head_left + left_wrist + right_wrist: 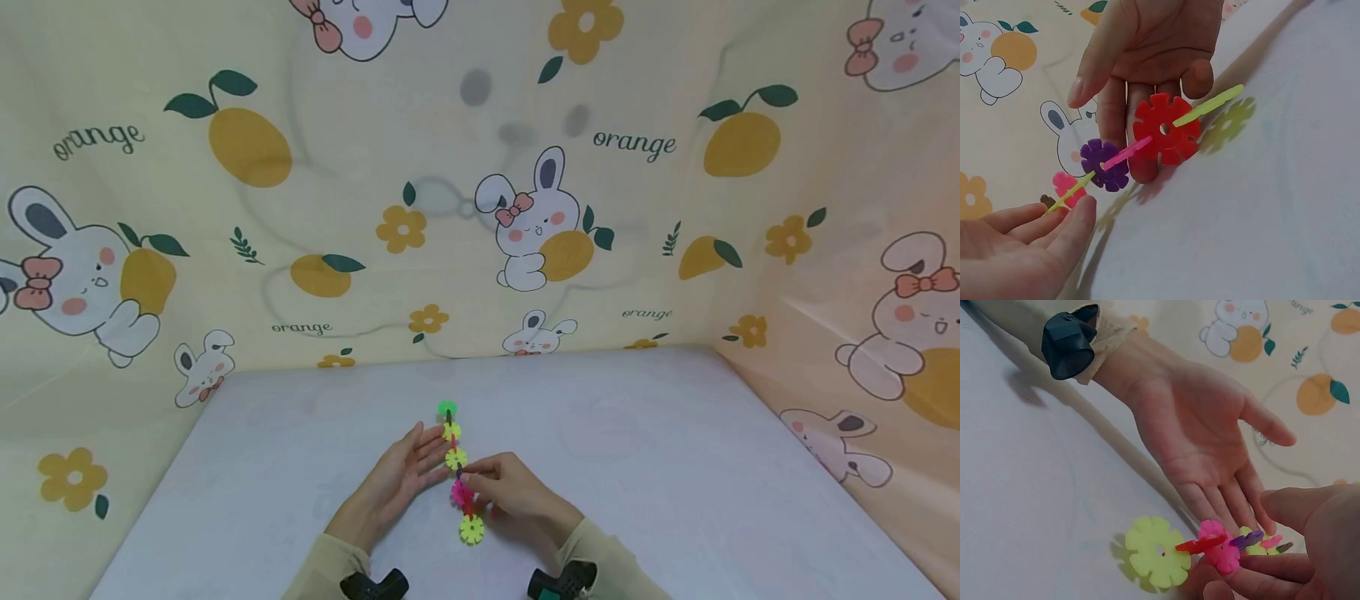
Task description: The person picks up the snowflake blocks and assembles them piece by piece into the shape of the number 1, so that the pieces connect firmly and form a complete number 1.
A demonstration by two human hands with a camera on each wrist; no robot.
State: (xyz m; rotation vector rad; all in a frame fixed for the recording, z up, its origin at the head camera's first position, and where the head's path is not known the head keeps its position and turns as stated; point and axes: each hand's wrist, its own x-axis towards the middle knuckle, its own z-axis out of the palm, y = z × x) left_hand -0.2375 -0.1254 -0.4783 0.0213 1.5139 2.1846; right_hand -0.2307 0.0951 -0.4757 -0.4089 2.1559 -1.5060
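A chain of flower-shaped plastic discs [471, 530], slotted together edgewise, stretches away from me between the hands. It carries yellow, red, pink, purple, brown and green pieces. On its left, my left hand [401, 475] has the palm turned inward, its straight fingers reaching the farther discs. My right hand [521, 492] stands on the other side. In the left wrist view, the right hand's fingers lie behind the red disc [1166, 150] and the purple disc [1094, 153], its thumb apart from them. The right wrist view shows the nearest yellow disc [1159, 550] beyond the right fingertips.
A white-covered table [675, 467] lies beneath the hands. Behind and at both sides hangs a cream cloth [450, 275] printed with rabbits, oranges and flowers. Black wrist devices [375, 583] sit on both sleeves.
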